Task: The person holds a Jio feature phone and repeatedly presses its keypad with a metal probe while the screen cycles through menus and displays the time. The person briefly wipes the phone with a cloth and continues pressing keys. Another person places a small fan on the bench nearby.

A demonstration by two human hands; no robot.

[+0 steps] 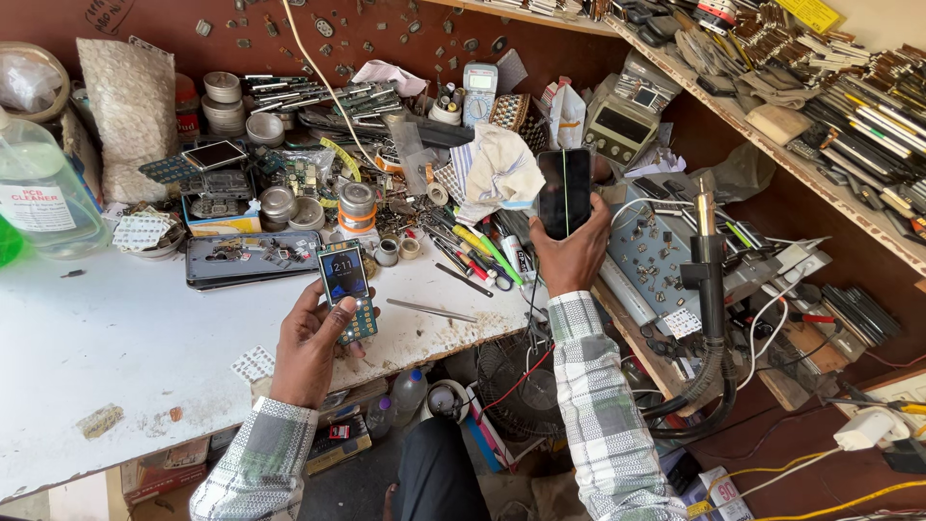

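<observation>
While the left hand grips a small keypad phone with its casing off, green circuit board bare and screen lit, the right hand is closed round a dark smartphone held upright over the right end of the worktop. Fingers hide the lower part of each phone, and the keypad's detail is too small to read. Both sleeves run out of the bottom edge of view. Clutter along the worktop's back edge overlaps heavily: a rumpled cloth, screwdrivers and tweezers, round tins, an opened dark phone shell and a clear bottle cut off at the left. Bare white surface lies along the front edge and front left corner. Just right of the worktop stands a hot-air wand, close beside the right wrist.
</observation>
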